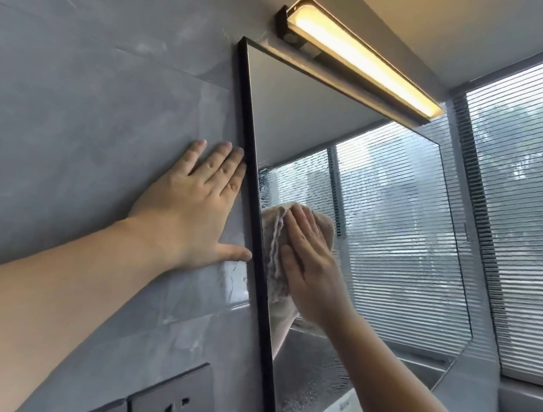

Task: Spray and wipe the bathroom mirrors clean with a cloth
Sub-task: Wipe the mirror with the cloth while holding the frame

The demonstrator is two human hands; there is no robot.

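A person's left hand is lying flat on the grey tiled wall, fingers straight and slightly spread, just beside the black frame of a mirror. The right hand is pressing a beige cloth against the glass near the mirror's left edge, fingers straight and together. Spray droplets are clinging to the glass above and below the cloth. A lamp is glowing above the mirror, and window blinds are hanging to the right.
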